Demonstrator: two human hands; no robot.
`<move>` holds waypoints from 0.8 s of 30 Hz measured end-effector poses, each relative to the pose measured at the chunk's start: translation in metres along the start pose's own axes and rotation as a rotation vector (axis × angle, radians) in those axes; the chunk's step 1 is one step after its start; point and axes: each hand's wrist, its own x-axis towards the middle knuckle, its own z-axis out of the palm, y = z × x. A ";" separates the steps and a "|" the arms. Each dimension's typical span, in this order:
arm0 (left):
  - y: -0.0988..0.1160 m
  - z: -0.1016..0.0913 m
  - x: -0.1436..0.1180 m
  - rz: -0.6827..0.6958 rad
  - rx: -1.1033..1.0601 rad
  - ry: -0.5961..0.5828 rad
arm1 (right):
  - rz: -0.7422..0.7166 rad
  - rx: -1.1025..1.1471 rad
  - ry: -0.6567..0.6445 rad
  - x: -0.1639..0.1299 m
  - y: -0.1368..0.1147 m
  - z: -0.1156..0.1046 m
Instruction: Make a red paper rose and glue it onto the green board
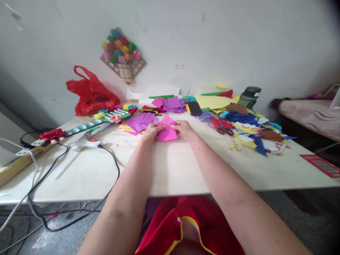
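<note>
A piece of bright pink paper is held up just above the table between both hands. My left hand pinches its left edge, thumb lying on the front face. On the opposite side my right hand grips the right edge between thumb and fingers. The sheet looks folded or layered, with a crease line across its lower left. Close behind my left hand lie purple sheets, with yellow and pink paper partly beneath them. A further pile of purple and pink paper sits farther back.
A glue gun with a black cord lies at the left. Scissors, a dark phone and colourful paper scraps spread at the right, near a dark bottle. A red plastic bag stands at the back left.
</note>
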 end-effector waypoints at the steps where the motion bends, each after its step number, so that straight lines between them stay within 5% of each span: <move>1: 0.001 0.000 0.001 -0.001 -0.003 0.034 | 0.000 0.001 -0.006 0.000 0.000 0.000; 7: 0.003 -0.003 0.008 -0.024 -0.055 0.222 | 0.021 0.014 -0.004 -0.001 -0.002 -0.001; 24: 0.009 0.000 0.000 -0.020 0.002 0.094 | 0.034 0.115 0.022 -0.003 -0.005 -0.001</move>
